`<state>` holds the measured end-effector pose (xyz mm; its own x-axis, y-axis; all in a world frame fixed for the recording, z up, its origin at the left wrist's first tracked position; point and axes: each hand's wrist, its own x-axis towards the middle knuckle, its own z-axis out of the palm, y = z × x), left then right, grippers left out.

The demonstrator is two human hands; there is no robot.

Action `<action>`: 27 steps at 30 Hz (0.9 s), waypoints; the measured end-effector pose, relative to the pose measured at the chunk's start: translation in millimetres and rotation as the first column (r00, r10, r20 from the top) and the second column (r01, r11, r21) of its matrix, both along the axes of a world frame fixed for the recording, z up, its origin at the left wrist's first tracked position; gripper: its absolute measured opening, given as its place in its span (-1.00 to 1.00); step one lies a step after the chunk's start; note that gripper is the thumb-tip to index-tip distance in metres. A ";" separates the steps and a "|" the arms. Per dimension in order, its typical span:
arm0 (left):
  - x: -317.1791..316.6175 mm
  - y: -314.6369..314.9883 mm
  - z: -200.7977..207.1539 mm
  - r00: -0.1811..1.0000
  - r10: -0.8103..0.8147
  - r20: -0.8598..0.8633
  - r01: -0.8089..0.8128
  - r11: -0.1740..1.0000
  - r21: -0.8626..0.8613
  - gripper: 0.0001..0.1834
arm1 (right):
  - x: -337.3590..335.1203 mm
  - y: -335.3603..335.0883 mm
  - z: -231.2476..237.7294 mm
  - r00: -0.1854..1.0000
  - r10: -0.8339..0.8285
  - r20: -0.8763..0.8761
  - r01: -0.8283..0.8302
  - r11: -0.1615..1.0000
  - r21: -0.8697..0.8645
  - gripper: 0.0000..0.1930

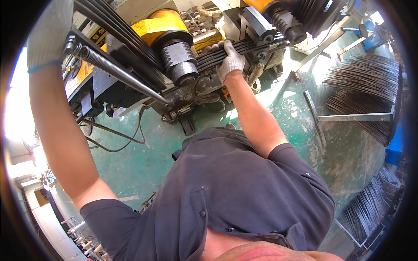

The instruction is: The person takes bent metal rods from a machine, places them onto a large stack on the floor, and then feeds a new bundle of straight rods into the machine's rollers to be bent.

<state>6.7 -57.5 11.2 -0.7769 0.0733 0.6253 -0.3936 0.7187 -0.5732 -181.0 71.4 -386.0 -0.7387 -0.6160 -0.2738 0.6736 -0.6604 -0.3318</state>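
Observation:
My right hand (230, 61), in a pale knitted glove, is wrapped around a bundle of dark metal rods (207, 60) lying across the machine's front. Its thumb lies on top, and the fingertips show beyond the rods. At the upper left my left arm stretches far out. The gloved left hand (50, 37) is beside more long dark rods (119, 32), and its fingers are hidden or cut off by the picture's rim. Between the hands stands a yellow machine housing (163, 26) with a ridged steel roller (178, 56) below it.
A long coil spring (117, 71) slants down near my left forearm. Black hoses (115, 130) hang toward the green floor (143, 165). Stacks of thin rods (361, 87) rest on a metal frame (357, 117) at the right, with another stack (372, 204) nearer.

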 end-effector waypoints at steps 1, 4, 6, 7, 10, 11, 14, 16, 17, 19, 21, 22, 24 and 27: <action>7.7 -5.4 0.1 0.998 0.025 0.060 -0.019 0.995 -0.102 -0.71 | 0.9 -1.5 0.6 1.000 0.022 0.014 -0.021 1.000 -0.014 -0.91; -25.1 80.0 -1.7 0.922 0.358 0.145 -0.386 0.852 0.354 -0.77 | -1.5 6.7 -0.9 0.999 0.026 0.038 -0.026 1.000 -0.009 -0.93; -24.3 117.4 0.3 0.855 0.464 0.232 -0.516 0.717 0.468 -0.75 | -2.4 10.0 1.0 0.999 0.024 0.030 -0.024 1.000 -0.005 -0.96; -21.5 110.9 -3.8 0.937 0.275 0.213 -0.348 0.764 0.544 -0.78 | -13.2 17.4 -0.3 1.000 -0.022 0.022 0.022 1.000 0.006 -0.97; -13.7 110.8 -22.9 0.952 0.241 -0.190 0.049 0.490 0.870 -0.82 | -7.2 17.9 1.0 0.999 0.043 0.008 -0.043 0.999 0.012 -0.97; -14.7 111.3 -26.4 0.906 0.317 -0.281 0.132 0.418 0.899 -0.83 | -7.0 17.5 0.7 0.999 0.050 -0.001 -0.050 0.998 0.027 -0.97; -24.1 119.5 -33.5 0.760 0.504 -0.411 0.233 0.378 0.896 -0.78 | -14.7 20.6 -8.0 0.991 0.131 -0.021 -0.131 0.991 0.002 -0.91; -24.0 115.2 -32.6 0.820 0.437 -0.370 0.243 0.320 0.916 -0.74 | -19.2 23.0 -13.2 0.986 0.163 -0.038 -0.163 0.987 0.004 -0.86; -15.9 99.3 -26.4 0.901 0.302 -0.312 0.241 0.250 0.938 -0.73 | -19.5 24.4 -14.5 0.986 0.161 -0.048 -0.161 0.987 0.005 -0.84; 9.5 57.6 -9.1 0.980 0.007 -0.201 0.199 0.120 0.973 -0.71 | -17.9 23.3 -13.6 0.988 0.138 -0.072 -0.135 0.990 0.041 -0.81; 19.5 46.4 -23.6 0.952 -0.245 -0.185 0.262 0.339 0.904 -0.67 | -13.4 22.0 -10.7 0.991 0.093 -0.095 -0.082 0.989 0.122 -0.79; 18.4 51.2 -44.0 0.933 -0.297 -0.202 0.352 0.645 0.678 -0.64 | -14.2 19.0 -17.4 0.990 0.084 -0.114 -0.070 0.990 0.120 -0.78; 14.7 67.5 -67.1 0.925 -0.213 -0.313 0.347 0.810 0.473 -0.56 | -12.8 19.0 -19.0 0.989 0.090 -0.114 -0.079 0.992 0.098 -0.78; -10.0 121.9 -24.3 0.899 0.243 -0.364 0.311 0.233 0.922 -0.34 | -19.1 18.7 -29.2 0.991 0.088 -0.101 -0.080 0.994 0.075 -0.75</action>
